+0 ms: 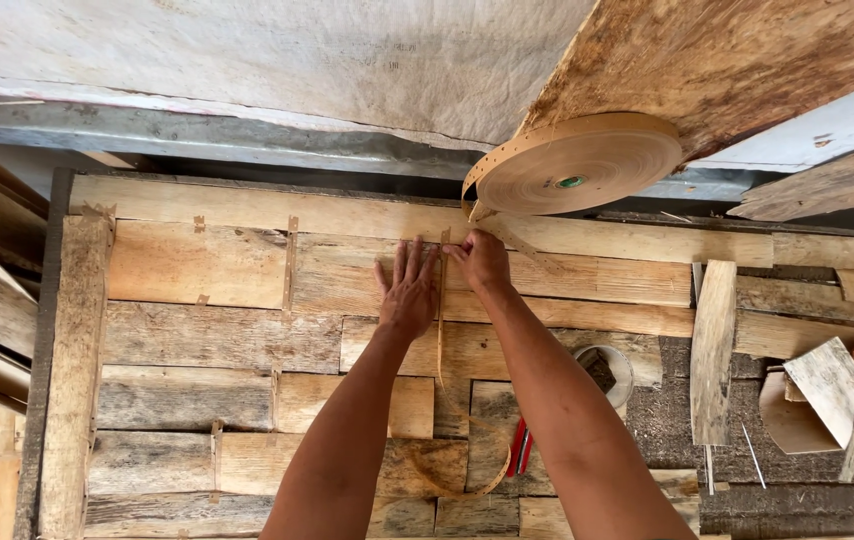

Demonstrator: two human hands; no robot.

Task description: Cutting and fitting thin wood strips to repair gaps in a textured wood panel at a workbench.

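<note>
Daylight falls on a pale wall (247,50) and loose wooden offcuts (827,390).

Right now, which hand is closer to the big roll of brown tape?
The right hand. It pinches the tape strip just below the tape roll. The left hand lies flat on the wooden boards, farther down and left.
</note>
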